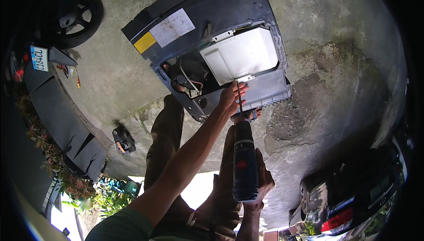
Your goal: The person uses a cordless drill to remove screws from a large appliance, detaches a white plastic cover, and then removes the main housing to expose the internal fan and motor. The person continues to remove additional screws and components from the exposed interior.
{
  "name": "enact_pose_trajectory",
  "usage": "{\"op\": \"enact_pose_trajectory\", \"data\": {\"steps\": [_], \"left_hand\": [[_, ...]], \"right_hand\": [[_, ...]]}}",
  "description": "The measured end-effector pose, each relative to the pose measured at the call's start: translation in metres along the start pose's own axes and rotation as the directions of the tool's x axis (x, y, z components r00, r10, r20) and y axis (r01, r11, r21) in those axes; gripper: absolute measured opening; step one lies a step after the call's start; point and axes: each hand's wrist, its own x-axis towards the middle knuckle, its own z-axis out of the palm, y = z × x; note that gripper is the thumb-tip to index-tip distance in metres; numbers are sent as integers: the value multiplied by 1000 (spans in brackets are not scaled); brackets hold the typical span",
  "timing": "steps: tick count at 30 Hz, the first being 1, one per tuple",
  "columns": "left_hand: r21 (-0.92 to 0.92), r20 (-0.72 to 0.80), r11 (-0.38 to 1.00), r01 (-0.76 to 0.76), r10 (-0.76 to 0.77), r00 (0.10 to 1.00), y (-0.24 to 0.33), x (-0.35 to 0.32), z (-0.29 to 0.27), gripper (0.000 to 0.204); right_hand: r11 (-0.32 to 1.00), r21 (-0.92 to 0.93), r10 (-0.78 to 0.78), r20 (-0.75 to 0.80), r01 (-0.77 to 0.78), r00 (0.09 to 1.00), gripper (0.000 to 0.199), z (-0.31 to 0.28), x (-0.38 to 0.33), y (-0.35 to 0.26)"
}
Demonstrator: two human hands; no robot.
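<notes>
A dark grey appliance (pixel 212 7) lies on its side on the concrete, its back open. A white metal cover plate (pixel 240 53) sits over the opening, with wires and a black compressor part (pixel 187 75) showing to its left. My right hand (pixel 260 177) grips a dark blue cordless drill (pixel 244 161) whose long bit reaches up to the plate's lower tab. My left hand (pixel 232 97) steadies the bit near its tip, fingers pinched around it at the appliance's lower edge.
A motorcycle wheel (pixel 77 16) and dark bodywork (pixel 62 117) stand at the left, with small tools on the ground beside them. A small black object (pixel 123 140) lies on the concrete. A dark parked car (pixel 353 197) is at lower right. My legs stretch below the appliance.
</notes>
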Motion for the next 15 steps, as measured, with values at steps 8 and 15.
{"op": "enact_pose_trajectory", "data": {"steps": [8,15], "left_hand": [[-48,-6,998,28,-28,1000,1,4,0,64],[-157,-106,987,30,-47,993,-3,13,1,50]], "right_hand": [[998,-57,43,60,-39,997,54,-9,0,-1],[998,-59,33,59,-29,998,60,-7,-7,5]]}}
